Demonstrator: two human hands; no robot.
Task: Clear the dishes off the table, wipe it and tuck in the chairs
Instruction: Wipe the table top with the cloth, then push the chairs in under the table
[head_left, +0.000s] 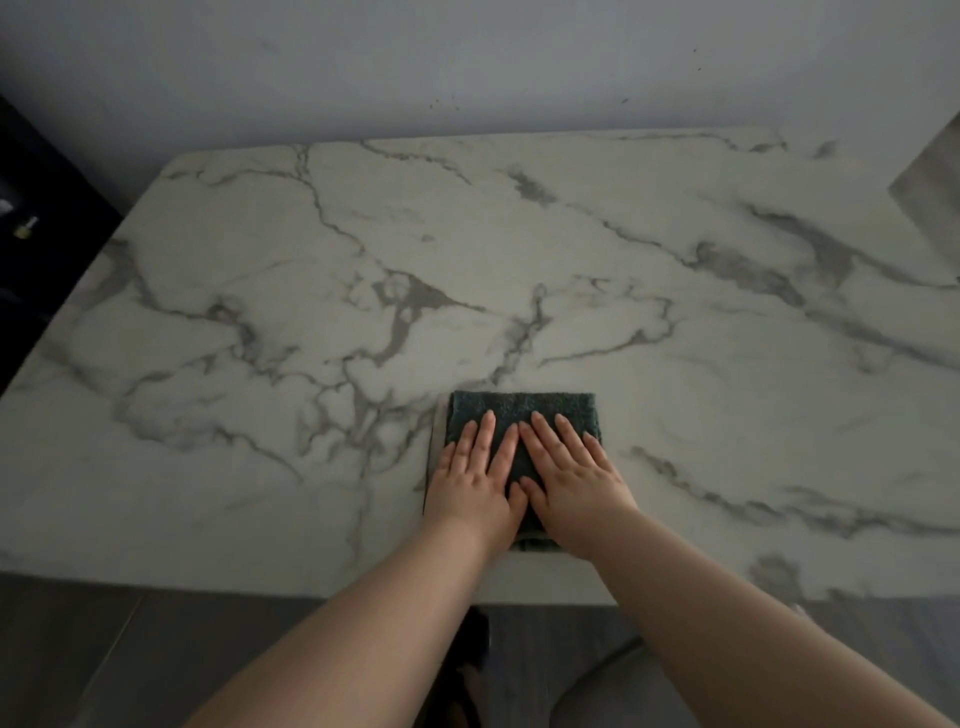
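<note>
A folded dark green cloth (522, 410) lies flat on the white marble table (363, 270), near its front edge and a little right of centre. My left hand (475, 478) and my right hand (569, 480) rest side by side on the cloth, palms down, fingers spread and pointing away from me. The thumbs nearly touch. Neither hand grips the cloth; both press flat on top of it. No dishes show on the table.
A pale wall (467, 62) runs just behind the table's far edge. Dark furniture (31, 208) stands at the left. A grey object's corner (930, 192) juts in at the far right. Grey floor (104, 649) shows below the front edge.
</note>
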